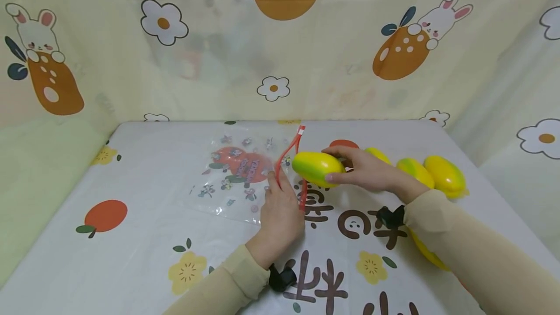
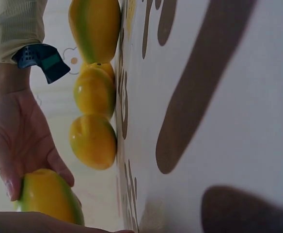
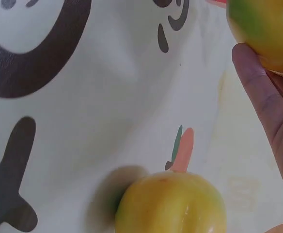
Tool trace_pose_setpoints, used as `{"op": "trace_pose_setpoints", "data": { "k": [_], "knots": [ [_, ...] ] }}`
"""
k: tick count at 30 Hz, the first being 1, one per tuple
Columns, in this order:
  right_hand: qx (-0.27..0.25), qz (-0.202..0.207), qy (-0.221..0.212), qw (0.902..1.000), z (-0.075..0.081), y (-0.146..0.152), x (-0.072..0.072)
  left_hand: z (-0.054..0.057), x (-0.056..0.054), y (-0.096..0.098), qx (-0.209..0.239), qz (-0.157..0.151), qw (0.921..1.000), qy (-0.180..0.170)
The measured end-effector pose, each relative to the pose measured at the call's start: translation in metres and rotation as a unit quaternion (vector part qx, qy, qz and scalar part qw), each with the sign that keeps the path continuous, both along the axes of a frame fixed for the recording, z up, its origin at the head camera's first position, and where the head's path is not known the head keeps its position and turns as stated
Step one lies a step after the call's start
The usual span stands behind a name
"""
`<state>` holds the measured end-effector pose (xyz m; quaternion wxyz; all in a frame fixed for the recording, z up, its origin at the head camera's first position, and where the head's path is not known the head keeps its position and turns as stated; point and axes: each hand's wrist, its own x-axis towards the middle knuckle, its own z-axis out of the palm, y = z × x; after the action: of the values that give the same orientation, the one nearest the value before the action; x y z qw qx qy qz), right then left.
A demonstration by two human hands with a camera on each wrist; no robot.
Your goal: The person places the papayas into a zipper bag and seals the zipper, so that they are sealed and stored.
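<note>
My right hand (image 1: 372, 169) grips a yellow-green mango (image 1: 317, 168) by one end, thumb and fingers on either side, beside the red zip edge of a clear plastic bag (image 1: 229, 203). The bag lies flat, printed with small cartoon figures, its red mouth parted. My left hand (image 1: 283, 213) holds the bag at this red edge; its fingertips are partly hidden. In the left wrist view, the held mango (image 2: 49, 194) hangs beyond the edge of my left hand (image 2: 30, 223). The right wrist view catches my fingers (image 3: 262, 92) against the mango (image 3: 267, 29).
More mangoes rest on the right of the table: one at the far right (image 1: 444, 175), one touching it (image 1: 413, 170), another partly behind my right hand (image 1: 378, 154). A further mango (image 1: 426, 252) is mostly hidden under my right forearm. A patterned cloth wall (image 1: 218, 72) rises behind the table.
</note>
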<state>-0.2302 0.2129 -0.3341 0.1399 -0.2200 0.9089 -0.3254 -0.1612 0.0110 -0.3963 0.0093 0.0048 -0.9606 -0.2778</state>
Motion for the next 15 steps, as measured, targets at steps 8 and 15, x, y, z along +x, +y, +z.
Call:
{"op": "trace_pose_setpoints", "data": {
  "k": [8, 15],
  "knots": [
    [-0.023, 0.023, 0.025, 0.9992, 0.0056, -0.0021, 0.0003, 0.0015, 0.0001, 0.0, 0.004, 0.001, 0.9999, 0.009],
    [-0.003, 0.011, 0.002, 0.9999, -0.0021, -0.0063, -0.0021, 0.0011, 0.0011, 0.0, 0.011, -0.003, 0.9999, 0.003]
  ]
}}
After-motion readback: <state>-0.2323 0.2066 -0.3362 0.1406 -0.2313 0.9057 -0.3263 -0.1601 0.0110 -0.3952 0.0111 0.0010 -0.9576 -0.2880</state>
